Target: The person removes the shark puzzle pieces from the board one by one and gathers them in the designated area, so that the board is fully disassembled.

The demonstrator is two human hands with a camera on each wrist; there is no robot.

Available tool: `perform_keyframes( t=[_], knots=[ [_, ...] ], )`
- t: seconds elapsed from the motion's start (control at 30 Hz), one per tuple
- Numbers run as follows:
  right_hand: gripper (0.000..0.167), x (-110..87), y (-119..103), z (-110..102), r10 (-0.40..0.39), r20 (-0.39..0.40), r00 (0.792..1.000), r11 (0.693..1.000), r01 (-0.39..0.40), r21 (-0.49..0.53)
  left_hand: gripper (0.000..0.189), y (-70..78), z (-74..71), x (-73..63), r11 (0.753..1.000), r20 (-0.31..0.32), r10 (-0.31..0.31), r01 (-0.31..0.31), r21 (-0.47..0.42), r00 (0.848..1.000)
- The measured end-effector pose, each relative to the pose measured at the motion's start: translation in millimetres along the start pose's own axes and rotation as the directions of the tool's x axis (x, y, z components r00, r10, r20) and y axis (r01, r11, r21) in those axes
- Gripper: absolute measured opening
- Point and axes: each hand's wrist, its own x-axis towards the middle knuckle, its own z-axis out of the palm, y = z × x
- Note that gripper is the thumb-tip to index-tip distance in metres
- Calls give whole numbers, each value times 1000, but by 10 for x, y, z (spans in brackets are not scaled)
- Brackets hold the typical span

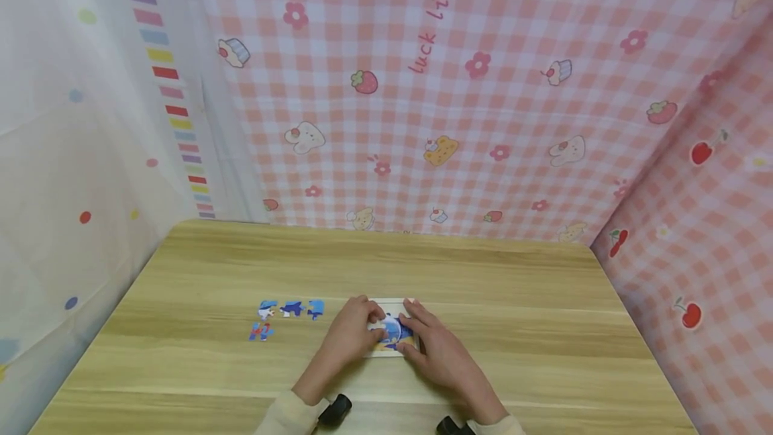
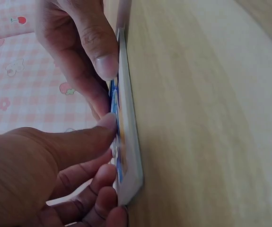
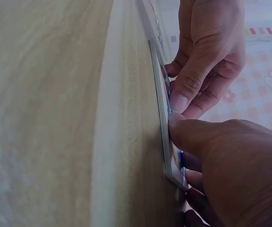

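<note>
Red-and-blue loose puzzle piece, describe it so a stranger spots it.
On the wooden table, look left of the white-rimmed puzzle to a row of three loose pieces. The red-and-blue piece lies on the near side of the row's left end. Bold red patches and its place outside the row set it apart.

Pink gingham cloth [image 1: 404, 109] rising right behind the wood-grain bench [image 1: 513, 287], strawberries and flowers all over it, and there's the lettering [image 1: 432, 24], "luck life", up high! Over on the left, white cloth [image 1: 109, 153] with coloured dots, bright bars [image 1: 165, 72] stacked alongside; on the right, side cloth [image 1: 731, 233] showing red cherries!
</note>
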Motion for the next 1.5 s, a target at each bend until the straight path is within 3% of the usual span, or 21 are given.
perform_keyframes(
  t=[0.4,0.73,1.3,1.5],
  knots=[
    [52,-22,14,-5,31,9,999,999,-31,23,23,96,22,0,998,-4,-57,57,8,998],
    [52,-23,-7,-27,31,15,999,999,-31,25,25,53,4,5,997,37,-15,17,-71,999],
    [51,-34,-1,-34,38,4,999,999,-38,35,27,6,13,-30,992,-4,28,-29,-119,1000],
    [51,-14,-17,-6,36,13,999,999,-37,34,25,-35,-28,-56,994,-34,61,-63,-84,998]
  ],
)
